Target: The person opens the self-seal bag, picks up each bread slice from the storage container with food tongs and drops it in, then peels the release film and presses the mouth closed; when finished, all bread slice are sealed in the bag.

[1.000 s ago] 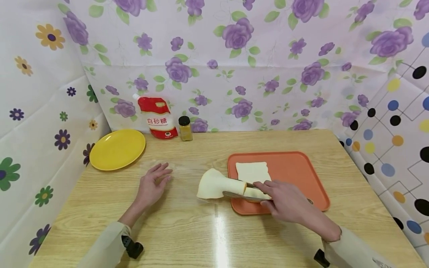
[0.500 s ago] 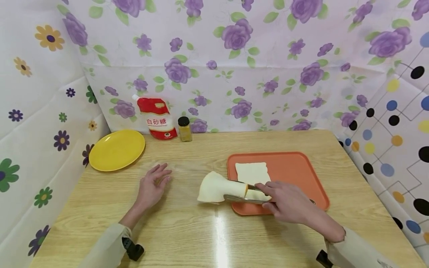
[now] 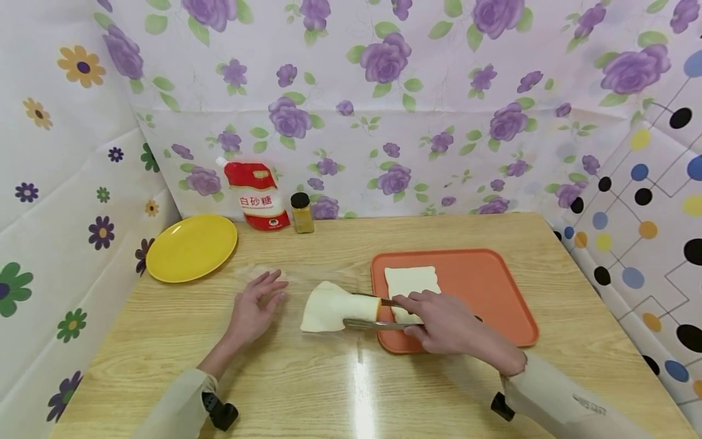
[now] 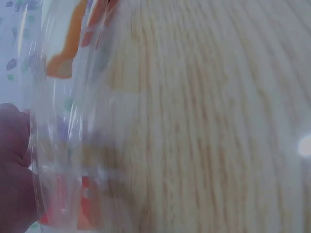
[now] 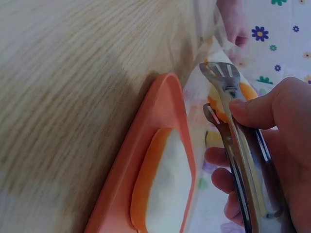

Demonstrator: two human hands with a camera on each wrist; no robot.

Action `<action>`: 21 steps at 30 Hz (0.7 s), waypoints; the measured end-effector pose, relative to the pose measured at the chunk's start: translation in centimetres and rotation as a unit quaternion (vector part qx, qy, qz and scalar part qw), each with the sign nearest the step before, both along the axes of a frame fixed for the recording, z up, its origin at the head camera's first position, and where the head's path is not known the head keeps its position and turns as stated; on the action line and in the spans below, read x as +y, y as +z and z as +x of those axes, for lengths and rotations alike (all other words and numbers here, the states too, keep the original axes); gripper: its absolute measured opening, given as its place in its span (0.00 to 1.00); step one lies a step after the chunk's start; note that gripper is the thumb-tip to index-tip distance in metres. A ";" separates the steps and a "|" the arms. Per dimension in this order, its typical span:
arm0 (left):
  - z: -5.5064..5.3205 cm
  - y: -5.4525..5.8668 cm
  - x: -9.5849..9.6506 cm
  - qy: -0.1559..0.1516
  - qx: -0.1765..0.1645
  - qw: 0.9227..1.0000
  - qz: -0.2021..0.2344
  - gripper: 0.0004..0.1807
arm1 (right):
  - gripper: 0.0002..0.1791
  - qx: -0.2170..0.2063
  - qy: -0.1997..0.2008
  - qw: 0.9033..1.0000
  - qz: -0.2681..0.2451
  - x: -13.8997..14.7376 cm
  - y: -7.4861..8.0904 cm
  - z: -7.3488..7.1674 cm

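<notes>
The right hand (image 3: 446, 320), its fingers clasped round metal tongs (image 3: 364, 324), has shifted toward the left hand over the last half second, and the pinched bread slice (image 3: 326, 311) has travelled with it. That bread is now over the wood-grain surface (image 3: 296, 390), just beyond the edge of the orange tray (image 3: 482, 299) and near the left hand (image 3: 255, 311), so it looks mid-transfer, not yet released. The left hand has its fingers bent and parted beside clear plastic (image 4: 97, 116); I cannot tell whether they grasp it, nor whether the bread is inside it or merely seen through it.

The carried slice is pale with an orange-brown crust, rolled together between the tong arms and fanning out at its free end. A second slice (image 3: 411, 279) lies flat on the tray. Farther back stand a yellow plate (image 3: 192, 247), a sugar pouch (image 3: 256, 201) and a black-lidded jar (image 3: 303, 216).
</notes>
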State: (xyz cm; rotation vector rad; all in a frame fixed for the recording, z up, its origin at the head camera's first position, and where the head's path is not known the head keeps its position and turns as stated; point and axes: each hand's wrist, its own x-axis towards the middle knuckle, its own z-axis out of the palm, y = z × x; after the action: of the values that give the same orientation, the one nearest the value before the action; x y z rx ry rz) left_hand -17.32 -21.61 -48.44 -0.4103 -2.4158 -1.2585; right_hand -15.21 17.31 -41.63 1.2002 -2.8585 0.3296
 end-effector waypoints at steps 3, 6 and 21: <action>0.1 0.0 0.1 -0.003 0.004 1.000 -0.001 0.12 | 0.27 0.011 0.013 1.000 -0.008 -1.1 -0.5 -0.7; 0.1 0.1 0.3 -0.007 0.008 1.000 -0.004 0.12 | 0.25 0.016 0.021 1.000 -0.013 -2.1 -1.0 -1.2; 0.3 0.6 1.2 -0.014 0.000 1.000 0.013 0.11 | 0.27 0.050 0.034 0.998 -0.021 -6.1 -2.4 -2.4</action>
State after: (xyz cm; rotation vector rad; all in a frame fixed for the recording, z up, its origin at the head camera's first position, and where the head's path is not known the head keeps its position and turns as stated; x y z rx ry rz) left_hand -16.98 -20.37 -47.88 -0.4376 -2.4003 -1.2995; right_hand -17.58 11.20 -43.98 1.2712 -2.7172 0.3204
